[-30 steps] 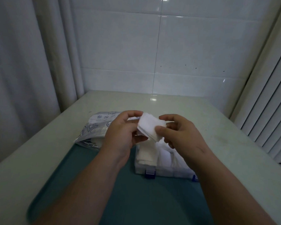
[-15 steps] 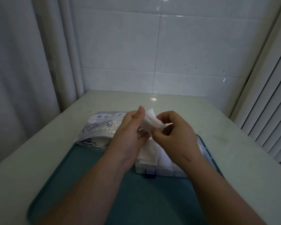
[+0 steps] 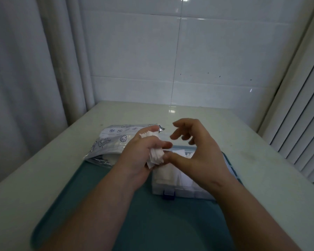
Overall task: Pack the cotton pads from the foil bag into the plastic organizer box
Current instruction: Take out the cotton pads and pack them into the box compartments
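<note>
The left hand (image 3: 138,158) clutches a small stack of cotton pads (image 3: 157,155) over the left end of the clear organizer box (image 3: 181,192). The right hand (image 3: 199,156) hovers over the box, loose-fingered, holding nothing. The foil bag (image 3: 112,142) lies just left of the box, at the far edge of the teal tray (image 3: 134,218). The worktop (image 3: 270,169) runs back to a tiled wall (image 3: 207,60), with a curtain (image 3: 25,69) on the left and blinds (image 3: 301,105) on the right.
</note>
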